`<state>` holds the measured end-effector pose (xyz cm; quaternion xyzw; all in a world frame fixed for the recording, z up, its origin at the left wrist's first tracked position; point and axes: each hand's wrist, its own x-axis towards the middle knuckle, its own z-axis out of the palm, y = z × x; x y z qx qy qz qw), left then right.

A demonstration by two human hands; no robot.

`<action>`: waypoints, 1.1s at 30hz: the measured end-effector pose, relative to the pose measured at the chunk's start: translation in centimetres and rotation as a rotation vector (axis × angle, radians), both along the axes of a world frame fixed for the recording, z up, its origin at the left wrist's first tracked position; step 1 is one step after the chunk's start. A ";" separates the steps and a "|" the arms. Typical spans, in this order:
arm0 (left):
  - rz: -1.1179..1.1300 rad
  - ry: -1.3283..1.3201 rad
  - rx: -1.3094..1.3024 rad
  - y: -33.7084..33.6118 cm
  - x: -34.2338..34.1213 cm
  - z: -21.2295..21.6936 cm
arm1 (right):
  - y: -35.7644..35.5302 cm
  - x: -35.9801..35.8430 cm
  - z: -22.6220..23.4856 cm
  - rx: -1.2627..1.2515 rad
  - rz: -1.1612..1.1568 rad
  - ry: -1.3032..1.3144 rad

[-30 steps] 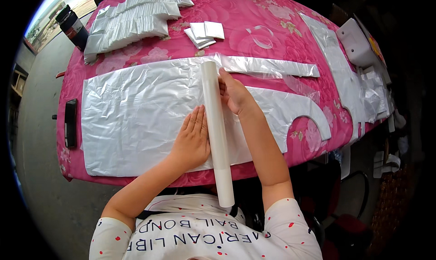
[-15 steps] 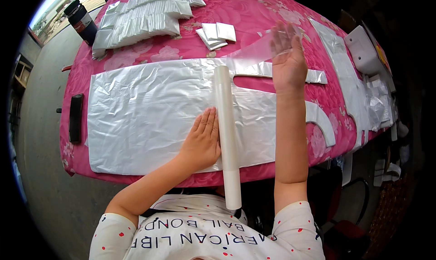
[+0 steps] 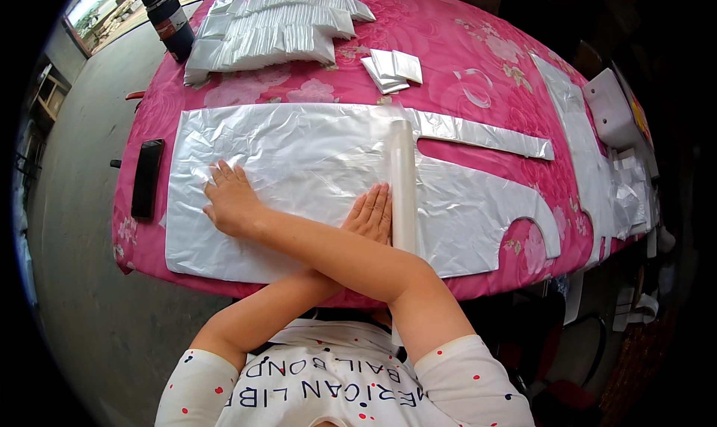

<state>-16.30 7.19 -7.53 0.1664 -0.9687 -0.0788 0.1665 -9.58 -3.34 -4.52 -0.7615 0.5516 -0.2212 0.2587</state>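
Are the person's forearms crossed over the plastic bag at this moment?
Yes: the right hand presses flat on the plastic bag far to the left, crossing above the left hand, which lies beside the white tube.

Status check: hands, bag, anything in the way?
Arms crossed: right hand flat on plastic bag, left hand flat beside white tube. Bag spread flat on pink table. Black phone off bag's edge.

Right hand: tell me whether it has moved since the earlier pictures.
Yes. The right hand has crossed over the left forearm and lies flat on the plastic sheet left of the white tube; earlier it was right of the tube.
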 end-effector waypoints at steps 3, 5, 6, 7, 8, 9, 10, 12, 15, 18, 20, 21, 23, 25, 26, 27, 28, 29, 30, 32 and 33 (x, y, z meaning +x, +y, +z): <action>0.041 0.068 0.029 0.0 0.7 0.4 | 3.0 0.1 3.7 0.031 0.119 -0.185; 0.019 0.242 0.324 -0.8 0.9 1.1 | 6.2 -2.8 4.9 -0.086 0.147 -0.252; 0.032 0.312 0.459 -1.3 1.9 1.7 | 8.0 -4.3 5.5 -0.215 0.152 -0.293; 0.035 0.374 0.650 -2.1 1.9 2.2 | 9.4 -6.7 5.7 -0.308 0.094 -0.266; 0.043 0.437 0.845 -3.4 1.8 2.8 | 10.8 -9.0 5.9 -0.396 0.043 -0.237; 0.071 0.487 1.025 -4.7 1.7 3.5 | 12.3 -11.2 6.4 -0.442 -0.028 -0.214; 0.061 0.597 1.233 -6.0 0.7 3.8 | 13.8 -13.5 6.7 -0.483 -0.106 -0.169; 0.044 0.804 1.647 -8.5 -1.5 3.7 | 16.4 -17.3 5.9 -0.464 -0.239 -0.106; 0.122 0.873 2.070 -10.2 -4.1 4.4 | 19.4 -21.4 3.8 -0.366 -0.353 -0.028; 0.212 0.861 2.370 -11.0 -5.4 4.2 | 20.6 -23.3 2.2 -0.285 -0.302 0.060; 0.222 0.799 2.385 -11.9 -5.3 3.9 | 20.6 -23.6 1.9 -0.257 -0.216 0.115; 0.229 0.771 2.391 -12.1 -4.9 3.7 | 20.5 -23.6 1.8 -0.247 -0.181 0.172; 0.344 0.690 2.241 -12.0 -4.0 4.8 | 19.9 -23.8 1.9 -0.232 -0.112 0.291; 0.376 0.631 2.054 -11.8 -2.1 5.5 | 18.6 -22.9 2.0 -0.242 -0.046 0.328; 0.348 0.598 1.952 -11.7 -0.7 5.4 | 17.8 -22.1 2.0 -0.243 -0.019 0.346; 0.320 0.566 1.849 -11.7 0.8 5.3 | 16.4 -20.8 2.0 -0.267 -0.010 0.306; 0.329 0.556 1.835 -11.7 3.0 5.5 | 14.7 -18.7 1.8 -0.290 0.006 0.255; 0.333 0.545 1.823 -11.8 5.3 5.9 | 13.1 -16.3 2.1 -0.267 0.076 0.245; 0.333 0.537 1.812 -11.9 7.5 6.1 | 11.7 -13.7 2.6 -0.246 0.146 0.239; 0.375 0.538 1.738 -11.6 12.4 6.3 | 10.0 -8.3 2.9 -0.265 0.407 -0.063; 0.400 0.540 1.704 -11.4 14.8 6.2 | 9.7 -6.6 3.7 -0.206 0.493 -0.174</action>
